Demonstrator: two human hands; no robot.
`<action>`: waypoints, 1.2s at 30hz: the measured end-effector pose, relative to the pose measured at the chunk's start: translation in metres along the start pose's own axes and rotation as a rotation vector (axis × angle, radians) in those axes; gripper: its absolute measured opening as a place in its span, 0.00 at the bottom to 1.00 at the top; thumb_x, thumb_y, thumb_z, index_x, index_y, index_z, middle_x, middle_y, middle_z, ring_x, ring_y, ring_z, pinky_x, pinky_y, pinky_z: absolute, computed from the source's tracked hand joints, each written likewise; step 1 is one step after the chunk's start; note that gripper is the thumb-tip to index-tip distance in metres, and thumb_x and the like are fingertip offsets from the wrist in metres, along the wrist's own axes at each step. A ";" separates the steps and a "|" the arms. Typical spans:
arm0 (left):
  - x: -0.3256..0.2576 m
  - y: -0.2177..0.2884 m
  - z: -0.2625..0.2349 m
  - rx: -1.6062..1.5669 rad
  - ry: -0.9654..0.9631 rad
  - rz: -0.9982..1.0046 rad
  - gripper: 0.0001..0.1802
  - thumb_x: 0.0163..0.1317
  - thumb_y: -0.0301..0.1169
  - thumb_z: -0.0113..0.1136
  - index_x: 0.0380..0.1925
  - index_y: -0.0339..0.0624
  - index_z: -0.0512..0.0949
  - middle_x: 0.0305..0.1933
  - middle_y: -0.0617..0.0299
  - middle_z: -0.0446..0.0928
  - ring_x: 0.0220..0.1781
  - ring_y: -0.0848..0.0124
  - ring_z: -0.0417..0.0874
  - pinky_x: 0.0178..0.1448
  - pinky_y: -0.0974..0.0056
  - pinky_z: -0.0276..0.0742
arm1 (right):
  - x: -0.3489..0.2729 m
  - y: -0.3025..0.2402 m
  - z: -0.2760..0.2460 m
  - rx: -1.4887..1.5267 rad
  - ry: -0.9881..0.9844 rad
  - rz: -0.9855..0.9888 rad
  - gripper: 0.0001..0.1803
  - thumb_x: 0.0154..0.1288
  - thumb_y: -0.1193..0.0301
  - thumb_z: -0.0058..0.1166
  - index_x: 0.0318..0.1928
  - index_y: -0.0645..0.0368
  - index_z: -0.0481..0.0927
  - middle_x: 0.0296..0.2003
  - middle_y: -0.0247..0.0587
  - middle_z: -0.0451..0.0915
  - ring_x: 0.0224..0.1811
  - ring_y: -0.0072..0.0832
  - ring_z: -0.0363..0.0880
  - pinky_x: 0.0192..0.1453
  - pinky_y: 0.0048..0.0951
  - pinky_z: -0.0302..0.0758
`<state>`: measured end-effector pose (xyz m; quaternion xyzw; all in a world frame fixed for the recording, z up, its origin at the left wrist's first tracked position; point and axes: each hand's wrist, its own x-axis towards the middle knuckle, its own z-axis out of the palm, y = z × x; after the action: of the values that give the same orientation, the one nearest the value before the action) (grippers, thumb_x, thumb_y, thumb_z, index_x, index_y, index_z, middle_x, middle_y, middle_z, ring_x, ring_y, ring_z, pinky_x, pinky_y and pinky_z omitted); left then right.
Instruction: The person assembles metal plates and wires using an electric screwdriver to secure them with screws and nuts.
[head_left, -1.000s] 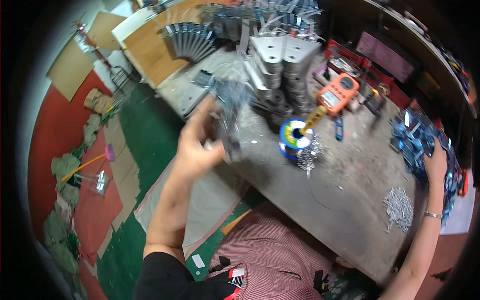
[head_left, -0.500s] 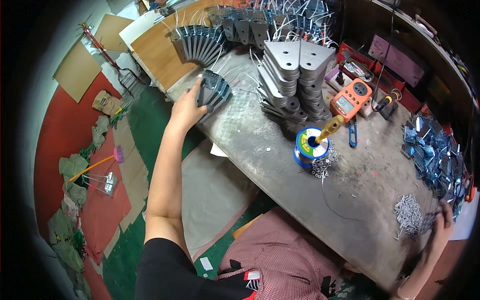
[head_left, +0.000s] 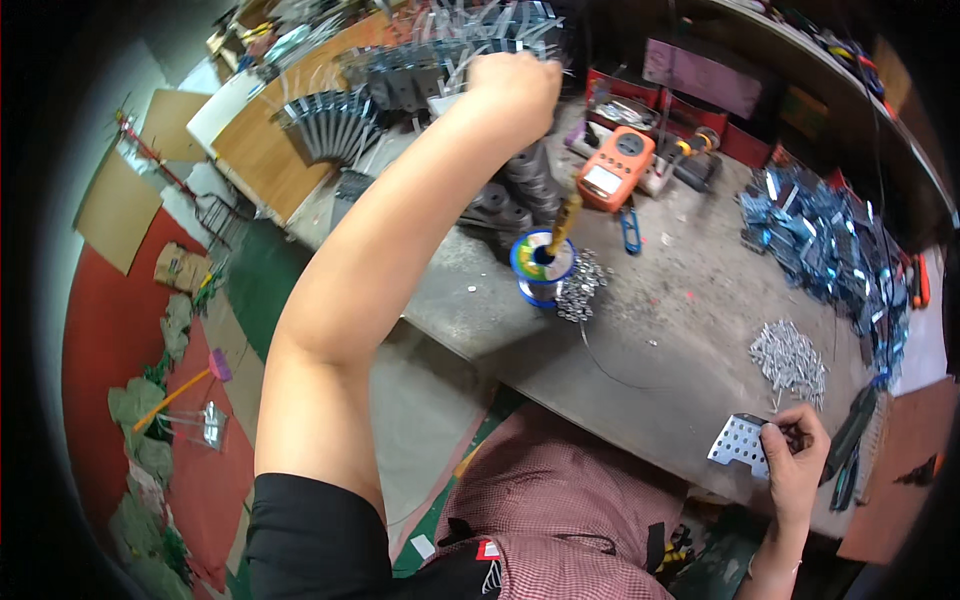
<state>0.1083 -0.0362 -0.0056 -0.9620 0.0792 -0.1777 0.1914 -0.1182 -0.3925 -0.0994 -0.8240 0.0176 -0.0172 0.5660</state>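
Note:
My left hand [head_left: 515, 92] reaches over the top of the stack of grey metal plates [head_left: 525, 185]. Its fingers point away and are mostly hidden, so I cannot tell whether they grip a plate. Near the front edge of the workbench, my right hand [head_left: 796, 450] pinches a small perforated metal plate [head_left: 738, 443] between thumb and fingers. Just beyond that hand lies a heap of silvery screws [head_left: 790, 360]. Farther back on the right is a pile of bluish metal pieces [head_left: 825, 240].
A blue-rimmed wire spool [head_left: 543, 268] holds an upright yellow-handled tool [head_left: 564, 222], with small nuts [head_left: 582, 285] beside it. Behind sit an orange meter [head_left: 615, 168] and a blue tool [head_left: 630, 230]. Fanned plates with white wires [head_left: 333, 122] stand at the back left.
My left hand has left the fanned plates at the left and moved right to the stack. My right hand has come nearer and left from beside the screws, now showing the perforated plate.

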 end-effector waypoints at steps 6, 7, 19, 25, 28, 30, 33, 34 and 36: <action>-0.016 0.032 -0.005 0.075 0.115 0.000 0.17 0.54 0.26 0.47 0.44 0.49 0.78 0.37 0.51 0.81 0.41 0.55 0.83 0.43 0.54 0.78 | -0.026 0.042 -0.023 0.059 0.088 0.068 0.06 0.57 0.78 0.56 0.31 0.63 0.72 0.24 0.26 0.70 0.26 0.10 0.64 0.30 0.14 0.61; -0.021 0.032 -0.013 0.108 0.108 -0.067 0.19 0.55 0.27 0.45 0.45 0.52 0.78 0.37 0.49 0.81 0.41 0.54 0.82 0.43 0.53 0.77 | -0.026 0.044 -0.025 0.072 0.077 0.059 0.06 0.57 0.78 0.56 0.31 0.63 0.72 0.25 0.27 0.71 0.27 0.11 0.65 0.30 0.14 0.62; -0.195 0.195 -0.026 -2.148 -0.744 -0.021 0.32 0.51 0.22 0.46 0.60 0.32 0.56 0.48 0.55 0.73 0.45 0.74 0.75 0.49 0.69 0.71 | -0.029 0.037 0.032 0.334 0.222 -0.321 0.11 0.54 0.82 0.57 0.40 0.65 0.78 0.33 0.37 0.76 0.31 0.20 0.76 0.32 0.19 0.71; -0.208 0.220 -0.006 -2.226 -0.809 -0.004 0.27 0.63 0.30 0.52 0.59 0.31 0.59 0.48 0.58 0.74 0.47 0.72 0.75 0.52 0.69 0.70 | -0.030 0.036 0.011 -0.038 0.142 -0.168 0.11 0.54 0.80 0.58 0.40 0.62 0.79 0.35 0.36 0.76 0.31 0.20 0.76 0.32 0.19 0.72; -0.203 0.219 -0.003 -2.204 -0.697 -0.184 0.21 0.66 0.34 0.52 0.54 0.34 0.65 0.42 0.62 0.75 0.44 0.75 0.74 0.50 0.71 0.70 | -0.013 0.040 -0.009 0.016 0.227 -0.138 0.11 0.55 0.79 0.58 0.40 0.61 0.79 0.35 0.37 0.77 0.33 0.22 0.77 0.36 0.20 0.75; -0.201 0.216 0.001 -2.242 -0.662 -0.282 0.21 0.65 0.34 0.53 0.54 0.34 0.64 0.43 0.62 0.75 0.44 0.75 0.75 0.50 0.71 0.70 | 0.009 0.058 -0.029 -0.273 0.207 -0.009 0.10 0.55 0.78 0.57 0.40 0.62 0.78 0.36 0.42 0.78 0.36 0.30 0.79 0.37 0.28 0.77; -0.201 0.221 -0.004 -2.237 -0.621 -0.219 0.22 0.65 0.33 0.54 0.55 0.34 0.64 0.43 0.62 0.75 0.44 0.75 0.75 0.50 0.70 0.71 | 0.024 0.067 -0.029 -0.727 0.120 -0.242 0.10 0.53 0.77 0.57 0.38 0.63 0.76 0.34 0.46 0.77 0.37 0.42 0.78 0.39 0.38 0.76; -0.201 0.220 -0.001 -2.280 -0.644 -0.137 0.26 0.64 0.33 0.55 0.58 0.33 0.61 0.46 0.61 0.74 0.45 0.74 0.75 0.50 0.69 0.71 | 0.027 0.064 -0.027 -0.818 0.104 -0.307 0.12 0.50 0.77 0.57 0.38 0.62 0.74 0.33 0.48 0.76 0.38 0.50 0.76 0.41 0.45 0.74; -0.202 0.223 -0.002 -2.275 -0.613 -0.157 0.27 0.64 0.33 0.55 0.59 0.32 0.60 0.46 0.60 0.74 0.46 0.74 0.75 0.50 0.69 0.72 | 0.034 0.058 -0.025 -0.914 0.041 -0.322 0.14 0.49 0.78 0.58 0.39 0.62 0.73 0.33 0.49 0.76 0.37 0.50 0.76 0.40 0.45 0.74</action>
<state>-0.0982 -0.1968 -0.1550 -0.5841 0.0832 0.2223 -0.7762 -0.0861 -0.4388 -0.1444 -0.9800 -0.0930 -0.1114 0.1359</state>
